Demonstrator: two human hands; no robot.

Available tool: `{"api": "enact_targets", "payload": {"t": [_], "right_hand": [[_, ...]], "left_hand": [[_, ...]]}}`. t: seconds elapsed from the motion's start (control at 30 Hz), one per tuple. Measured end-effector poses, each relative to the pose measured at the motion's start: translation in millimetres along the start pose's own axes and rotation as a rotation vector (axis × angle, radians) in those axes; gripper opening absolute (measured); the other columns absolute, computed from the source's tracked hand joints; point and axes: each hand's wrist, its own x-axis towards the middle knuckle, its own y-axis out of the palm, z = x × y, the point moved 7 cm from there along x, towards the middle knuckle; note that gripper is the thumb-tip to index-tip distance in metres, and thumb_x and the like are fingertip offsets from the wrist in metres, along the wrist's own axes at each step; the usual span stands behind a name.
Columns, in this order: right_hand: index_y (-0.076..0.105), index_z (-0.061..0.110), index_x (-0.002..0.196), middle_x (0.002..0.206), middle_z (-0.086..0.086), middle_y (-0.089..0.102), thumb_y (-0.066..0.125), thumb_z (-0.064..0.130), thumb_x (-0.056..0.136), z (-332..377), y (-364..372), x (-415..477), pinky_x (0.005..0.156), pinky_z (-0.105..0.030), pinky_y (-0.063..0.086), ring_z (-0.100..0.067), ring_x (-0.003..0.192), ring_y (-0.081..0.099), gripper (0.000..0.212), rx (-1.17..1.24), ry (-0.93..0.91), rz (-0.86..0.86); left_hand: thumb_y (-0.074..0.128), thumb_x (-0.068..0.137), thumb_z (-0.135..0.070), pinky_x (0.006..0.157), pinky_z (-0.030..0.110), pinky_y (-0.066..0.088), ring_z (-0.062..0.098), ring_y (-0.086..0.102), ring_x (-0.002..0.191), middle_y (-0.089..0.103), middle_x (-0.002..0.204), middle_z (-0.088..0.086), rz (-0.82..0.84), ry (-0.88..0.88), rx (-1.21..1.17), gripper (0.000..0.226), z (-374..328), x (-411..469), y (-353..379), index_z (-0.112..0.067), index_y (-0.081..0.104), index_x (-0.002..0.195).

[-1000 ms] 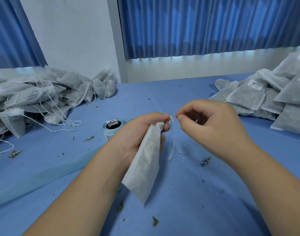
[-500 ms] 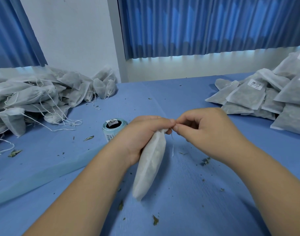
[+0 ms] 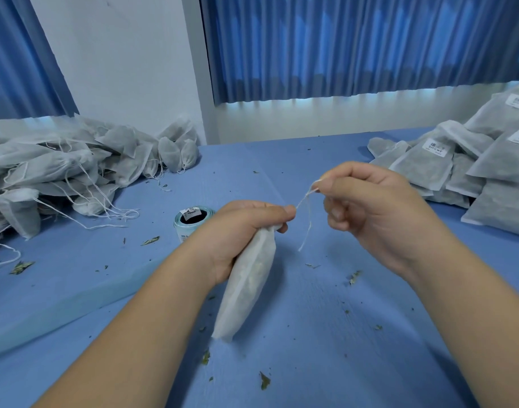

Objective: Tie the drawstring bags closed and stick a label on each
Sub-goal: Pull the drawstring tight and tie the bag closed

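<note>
At frame centre, the left hand [image 3: 241,232] grips one bag [image 3: 246,293] by its neck while the right hand [image 3: 373,207] pinches its string [image 3: 307,201]. One label roll [image 3: 190,221] stands behind. There are two bag heaps: the left heap [image 3: 61,172] and the right heap [image 3: 473,169].

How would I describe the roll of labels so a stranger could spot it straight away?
Start at the blue table, between the heap of drawstring bags at its left and the person's left hand. The label roll stands there on end, the only pale teal cylinder with a dark hollow core.
</note>
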Motion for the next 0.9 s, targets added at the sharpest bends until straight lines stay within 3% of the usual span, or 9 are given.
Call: {"api": "enact_targets", "payload": {"t": [0.07,0.13,0.27,0.43,0.57,0.67,0.77,0.9], "right_hand": [[0.07,0.014,0.062,0.06,0.001,0.053,0.067,0.007,0.071,-2,7,-1,0.044,-0.021,0.032,-0.012,0.048,0.037,0.012,0.139,0.043,0.052],[0.066,0.011,0.061,0.053,0.003,0.042,0.064,0.007,0.07,-5,11,-2,0.042,-0.021,0.03,-0.012,0.046,0.033,0.01,0.211,0.133,0.12],[0.053,0.014,0.056,0.058,0.002,0.022,0.059,0.016,0.061,-15,9,-5,0.04,-0.022,0.025,-0.012,0.045,0.025,0.008,0.165,0.35,0.167],[0.062,0.013,0.065,0.059,0.004,0.022,0.058,0.025,0.072,-14,10,-6,0.04,-0.021,0.029,-0.01,0.045,0.027,0.015,0.212,0.356,0.216],[0.052,0.018,0.054,0.06,0.004,0.018,0.06,0.033,0.068,-20,9,-8,0.039,-0.02,0.027,-0.01,0.043,0.024,0.023,0.09,0.446,0.228],[0.048,0.018,0.061,0.06,0.004,0.021,0.064,0.028,0.068,-17,7,-7,0.041,-0.02,0.026,-0.011,0.046,0.026,0.02,0.137,0.408,0.186],[0.042,0.019,0.065,0.06,0.003,0.026,0.066,0.019,0.068,-12,1,-4,0.043,-0.021,0.027,-0.011,0.048,0.03,0.025,0.23,0.334,0.128],[0.04,0.02,0.065,0.06,0.004,0.026,0.062,0.011,0.079,-11,-23,4,0.042,-0.02,0.028,-0.01,0.047,0.031,0.027,0.341,0.282,-0.106]], "left_hand": [[0.077,0.072,-0.029,0.05,0.025,0.03,0.013,0.037,0.052,0.054,0.066,-0.001,0.01,0.017,-0.011,0.023,-2,-1,3,-0.02,0.063,0.056],[0.076,0.076,-0.026,0.047,0.022,0.029,0.012,0.036,0.048,0.05,0.058,-0.003,-0.031,0.045,0.0,0.026,-5,-2,0,-0.018,0.061,0.056],[0.074,0.083,-0.024,0.04,0.014,0.032,0.009,0.037,0.039,0.048,0.047,-0.006,-0.178,0.114,0.077,0.033,-9,-1,-14,-0.02,0.064,0.052],[0.075,0.083,-0.028,0.04,0.015,0.032,0.01,0.037,0.039,0.046,0.048,-0.004,-0.202,0.124,0.122,0.032,-7,0,-14,-0.02,0.065,0.054],[0.075,0.083,-0.028,0.04,0.013,0.032,0.006,0.037,0.038,0.045,0.046,-0.01,-0.251,0.197,0.205,0.031,-11,2,-17,-0.022,0.065,0.055],[0.074,0.085,-0.031,0.041,0.012,0.034,0.003,0.041,0.04,0.051,0.051,-0.011,-0.266,0.227,0.268,0.026,-9,5,-16,-0.022,0.066,0.062],[0.071,0.087,-0.035,0.044,0.013,0.035,0.003,0.041,0.042,0.054,0.054,-0.014,-0.195,0.23,0.282,0.026,-5,7,-12,-0.023,0.065,0.064],[0.076,0.076,-0.048,0.052,0.013,0.044,0.004,0.056,0.055,0.066,0.07,-0.006,0.072,0.13,0.124,0.028,8,7,6,-0.021,0.07,0.078]]}}
